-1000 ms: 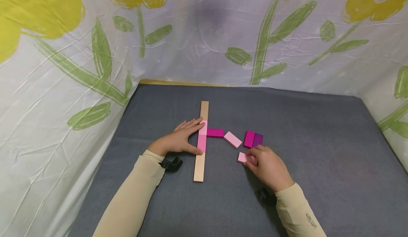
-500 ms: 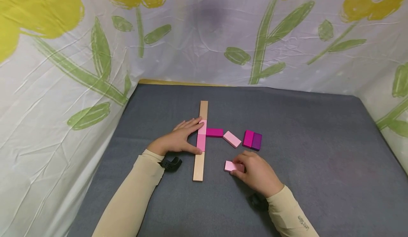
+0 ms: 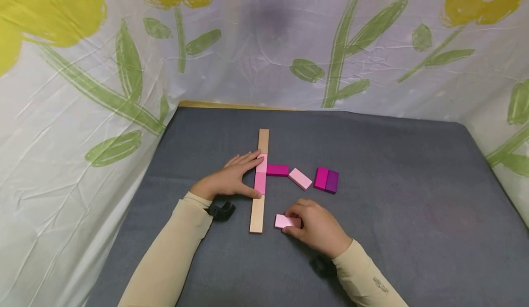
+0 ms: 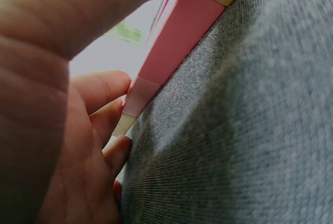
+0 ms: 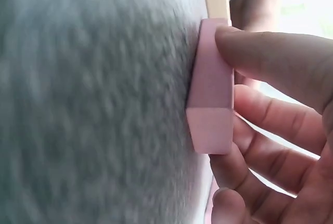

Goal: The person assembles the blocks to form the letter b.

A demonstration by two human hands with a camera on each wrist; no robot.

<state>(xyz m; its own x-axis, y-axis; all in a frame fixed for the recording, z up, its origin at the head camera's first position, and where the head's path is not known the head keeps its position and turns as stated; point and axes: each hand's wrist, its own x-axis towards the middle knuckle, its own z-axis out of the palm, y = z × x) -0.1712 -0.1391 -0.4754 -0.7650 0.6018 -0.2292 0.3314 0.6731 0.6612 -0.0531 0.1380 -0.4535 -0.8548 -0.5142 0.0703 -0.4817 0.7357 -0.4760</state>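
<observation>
A straight row of flat blocks runs away from me: a wooden block (image 3: 263,141), a light pink block (image 3: 262,164), a pink block (image 3: 260,183) and a nearer wooden block (image 3: 256,215). My left hand (image 3: 227,179) rests along the row's left side with fingers spread, fingertips at the light pink block and thumb by the pink block's near end. Between thumb and fingers, my right hand (image 3: 322,228) pinches another light pink block (image 5: 210,73), lying sideways just right of the near wooden block. A magenta block (image 3: 278,170) extends rightward from the row's middle.
One more light pink block (image 3: 300,179) lies slanted at the magenta block's right end. Further right, a magenta block (image 3: 320,178) and a purple block (image 3: 332,181) lie side by side. The grey cloth-covered table (image 3: 413,215) is bordered by a flowered curtain (image 3: 256,64).
My right hand has brought its light pink block leftward and nearer to me, from below the magenta and purple pair toward the near wooden block. The left hand has stayed in place.
</observation>
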